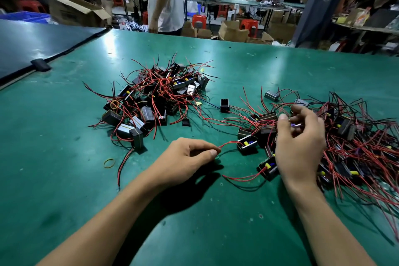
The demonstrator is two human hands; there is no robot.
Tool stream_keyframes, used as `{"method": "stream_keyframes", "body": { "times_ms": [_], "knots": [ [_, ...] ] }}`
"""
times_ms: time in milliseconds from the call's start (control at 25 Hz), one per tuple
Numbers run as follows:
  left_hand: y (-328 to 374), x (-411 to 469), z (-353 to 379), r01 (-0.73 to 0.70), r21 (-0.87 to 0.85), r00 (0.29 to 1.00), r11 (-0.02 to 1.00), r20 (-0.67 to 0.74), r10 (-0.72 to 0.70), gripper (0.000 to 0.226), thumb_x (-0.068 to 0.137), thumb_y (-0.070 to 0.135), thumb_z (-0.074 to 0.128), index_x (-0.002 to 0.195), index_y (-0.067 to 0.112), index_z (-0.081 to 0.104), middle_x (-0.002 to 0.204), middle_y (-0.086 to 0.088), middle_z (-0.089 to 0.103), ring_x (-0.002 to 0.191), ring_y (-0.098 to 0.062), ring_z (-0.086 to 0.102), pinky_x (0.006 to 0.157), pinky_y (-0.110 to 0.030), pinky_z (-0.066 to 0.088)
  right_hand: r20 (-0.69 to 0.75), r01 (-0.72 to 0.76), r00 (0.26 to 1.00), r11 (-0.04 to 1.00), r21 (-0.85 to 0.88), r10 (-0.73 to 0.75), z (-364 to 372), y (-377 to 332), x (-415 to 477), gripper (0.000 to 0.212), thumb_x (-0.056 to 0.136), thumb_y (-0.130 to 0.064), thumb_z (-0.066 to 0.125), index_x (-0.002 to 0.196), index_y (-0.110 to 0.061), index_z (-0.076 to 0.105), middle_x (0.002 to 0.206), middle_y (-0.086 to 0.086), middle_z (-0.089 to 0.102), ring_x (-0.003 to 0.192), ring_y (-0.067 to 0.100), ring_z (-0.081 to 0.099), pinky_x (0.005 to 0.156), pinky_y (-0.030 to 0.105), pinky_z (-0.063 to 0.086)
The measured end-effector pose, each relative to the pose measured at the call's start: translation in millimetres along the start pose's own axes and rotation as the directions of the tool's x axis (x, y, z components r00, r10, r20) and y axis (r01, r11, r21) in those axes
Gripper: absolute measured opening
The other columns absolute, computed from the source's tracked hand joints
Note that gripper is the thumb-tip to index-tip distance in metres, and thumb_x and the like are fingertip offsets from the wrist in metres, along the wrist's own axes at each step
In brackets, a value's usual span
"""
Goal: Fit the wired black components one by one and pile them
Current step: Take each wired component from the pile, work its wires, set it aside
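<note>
Wired black components [155, 97] lie in two heaps on the green surface [237, 67], centre and right. The left hand [185, 157] pinches one red wire [228, 143]; the right hand [300, 142] pinches a small purple part [294, 125] above the right heap.

One head-worn wide-angle view -- faces forward and down across the green table [64, 136], close in -- far edge visible.

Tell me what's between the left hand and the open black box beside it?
One red wire, pinched by the left hand, arcs to the open black box over green mat. Head view shows it.
</note>
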State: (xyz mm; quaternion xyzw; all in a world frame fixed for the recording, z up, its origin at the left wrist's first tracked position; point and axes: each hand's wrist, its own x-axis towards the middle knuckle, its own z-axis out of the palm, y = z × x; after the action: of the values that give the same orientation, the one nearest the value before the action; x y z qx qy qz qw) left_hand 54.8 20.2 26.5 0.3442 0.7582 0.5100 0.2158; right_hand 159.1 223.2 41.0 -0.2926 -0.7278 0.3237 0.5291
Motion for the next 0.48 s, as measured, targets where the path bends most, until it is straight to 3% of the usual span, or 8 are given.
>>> {"method": "stream_keyframes", "body": {
  "times_ms": [80,240,360,480],
  "knots": [
    [-2,1,0,-0.006,-0.035,0.999,0.999,-0.054,0.004,0.013,0.093,0.021,0.065,0.1,0.019,0.076,0.082,-0.006,0.075,0.069,-0.011,0.062,0.072,-0.025,0.05,0.041,0.222,0.974,0.975,0.011,-0.222,6,-12,-18,0.023,0.094,-0.019,0.062,0.117,-0.016,0.064,0.097,-0.003,0.053,0.076,-0.003,0.052,0.075,0.007,0.039],
    [-5,1,-8,-0.005,-0.212,0.98,0.977,-0.194,-0.037,0.012,0.093,0.008,0.063,0.1,0.01,0.073,0.062,-0.008,0.066,0.05,-0.011,0.057,0.053,-0.022,0.046,0.38,0.397,0.816,0.901,0.178,-0.435,31,-31,-65,0.019,0.093,-0.018,0.064,0.111,-0.017,0.068,0.097,-0.006,0.063,0.084,0.008,0.059,0.079,0.027,0.05],
    [-6,1,-14,0.024,-0.303,0.96,0.953,-0.259,-0.106,0.015,0.092,0.0,0.058,0.101,0.005,0.068,0.07,-0.014,0.065,0.048,-0.016,0.059,0.046,-0.022,0.045,0.47,0.39,0.76,0.894,0.222,-0.448,49,-42,-78,0.016,0.093,-0.024,0.063,0.108,-0.022,0.068,0.095,-0.009,0.064,0.081,0.007,0.058,0.078,0.03,0.051],
    [-1,-1,-11,0.029,-0.196,0.981,0.98,-0.183,-0.065,0.02,0.087,-0.005,0.055,0.082,0.009,0.069,0.07,-0.007,0.064,0.057,-0.013,0.056,0.054,-0.03,0.048,0.567,0.293,0.741,0.933,0.209,-0.36,69,-65,-69,0.016,0.091,-0.03,0.064,0.101,-0.023,0.073,0.095,-0.009,0.068,0.086,0.007,0.062,0.081,0.032,0.052]
  ]
}}
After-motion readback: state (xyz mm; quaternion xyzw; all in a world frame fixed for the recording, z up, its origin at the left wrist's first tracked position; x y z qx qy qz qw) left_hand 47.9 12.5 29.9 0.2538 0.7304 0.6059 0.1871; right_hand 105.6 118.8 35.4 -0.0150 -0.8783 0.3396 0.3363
